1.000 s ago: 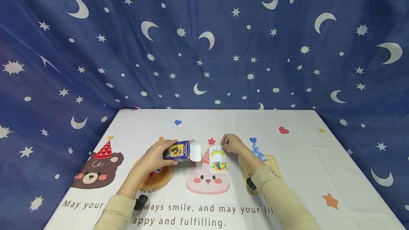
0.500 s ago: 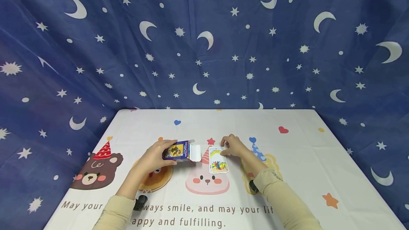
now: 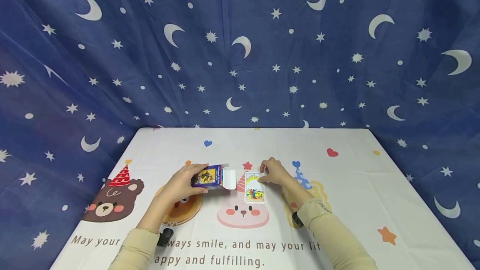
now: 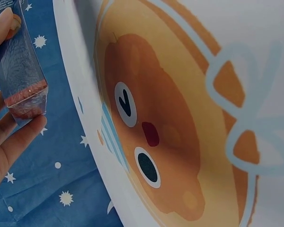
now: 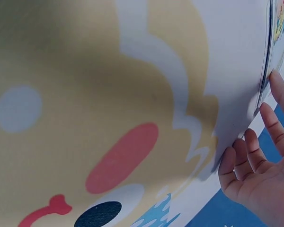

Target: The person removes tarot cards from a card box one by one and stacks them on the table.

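My left hand (image 3: 184, 183) grips a purple tarot card box (image 3: 207, 177) across its sides, thumb at the near edge and fingers at the far edge. The box's white flap (image 3: 230, 179) hangs open towards the right. In the left wrist view, the box's clear plastic wrap (image 4: 26, 97) shows at its end. A small pile of tarot cards (image 3: 255, 191) lies face up to the right of the box, a rainbow picture on top. My right hand (image 3: 276, 173) pinches the pile's far right corner, thumb over the top card and index finger at the edge.
A white tablecloth (image 3: 300, 232) with printed animals and lettering covers the table. Behind it hangs a blue curtain (image 3: 210, 78) with moons and stars. A black wrist camera (image 3: 165, 237) sits on the left wrist, another (image 3: 297, 219) on the right.
My right hand has come from beside the tarot cards to their corner, its thumb now over the top one. The pile has shifted slightly left and looks squarer. My left hand holds still.
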